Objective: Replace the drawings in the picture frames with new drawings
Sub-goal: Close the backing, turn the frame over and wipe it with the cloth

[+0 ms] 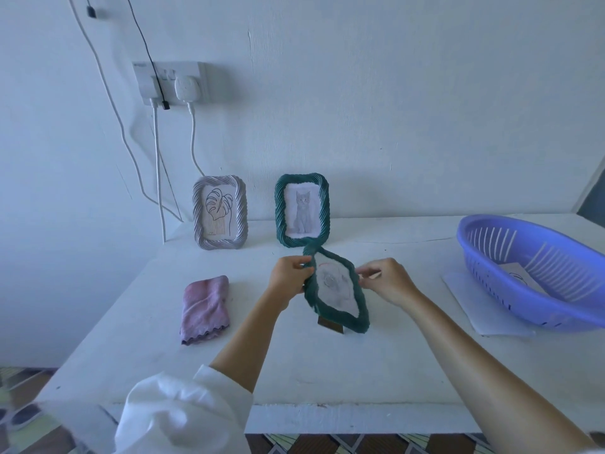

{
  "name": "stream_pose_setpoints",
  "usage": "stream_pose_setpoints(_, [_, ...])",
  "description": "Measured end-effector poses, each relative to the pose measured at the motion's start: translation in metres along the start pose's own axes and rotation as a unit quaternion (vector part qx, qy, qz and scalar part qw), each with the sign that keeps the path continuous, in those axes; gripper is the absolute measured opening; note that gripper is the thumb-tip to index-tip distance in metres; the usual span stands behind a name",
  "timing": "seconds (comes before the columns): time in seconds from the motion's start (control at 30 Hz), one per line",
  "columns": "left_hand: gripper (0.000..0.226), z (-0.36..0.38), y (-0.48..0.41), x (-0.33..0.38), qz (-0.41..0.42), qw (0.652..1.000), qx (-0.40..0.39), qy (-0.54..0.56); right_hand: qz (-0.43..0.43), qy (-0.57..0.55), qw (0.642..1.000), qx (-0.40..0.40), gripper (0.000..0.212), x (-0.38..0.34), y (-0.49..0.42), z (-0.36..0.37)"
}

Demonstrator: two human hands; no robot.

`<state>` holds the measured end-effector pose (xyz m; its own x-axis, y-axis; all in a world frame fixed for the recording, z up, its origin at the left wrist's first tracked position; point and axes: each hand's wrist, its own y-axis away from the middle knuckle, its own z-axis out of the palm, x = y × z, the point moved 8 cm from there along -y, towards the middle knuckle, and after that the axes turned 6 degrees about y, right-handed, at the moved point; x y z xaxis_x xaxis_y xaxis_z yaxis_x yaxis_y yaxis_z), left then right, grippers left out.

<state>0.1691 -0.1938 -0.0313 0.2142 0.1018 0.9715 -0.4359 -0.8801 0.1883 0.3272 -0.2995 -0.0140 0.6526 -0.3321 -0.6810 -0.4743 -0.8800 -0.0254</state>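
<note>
A dark green picture frame [334,288] is held above the white table [294,368], tilted, with a faint drawing showing in it. My left hand [288,276] grips its left edge. My right hand [386,280] pinches its right edge, fingers curled. A brown stand piece [330,325] shows under the frame's lower end. Two frames stand against the wall: a grey one [220,212] with a leaf drawing and a green one [302,209] with a cat drawing.
A folded pink cloth [204,308] lies left of my hands. A purple plastic basket [537,270] holding a paper drawing [519,273] sits at the right on a white sheet [471,306]. A wall socket with cables [170,83] hangs behind, at the left.
</note>
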Motion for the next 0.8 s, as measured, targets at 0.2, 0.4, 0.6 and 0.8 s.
stream_pose_setpoints(0.2, [0.038, -0.009, -0.008, -0.024, 0.012, 0.985, 0.018, -0.174, 0.05, 0.006, 0.998, -0.035, 0.038, 0.038, 0.006, 0.029])
stream_pose_setpoints(0.4, [0.036, -0.006, -0.01, -0.037, 0.028, 0.963, 0.016, -0.269, 0.03, 0.037, 0.998, -0.027, 0.038, 0.038, 0.004, 0.034])
stream_pose_setpoints(0.6, [0.018, -0.002, -0.012, -0.04, 0.023, 0.945, 0.014, -0.326, 0.013, 0.053, 0.998, -0.012, 0.038, 0.035, 0.005, 0.036])
stream_pose_setpoints(0.8, [0.014, -0.001, -0.013, -0.036, 0.025, 0.943, 0.002, -0.331, 0.012, 0.04, 0.999, 0.023, 0.031, 0.034, -0.001, 0.036])
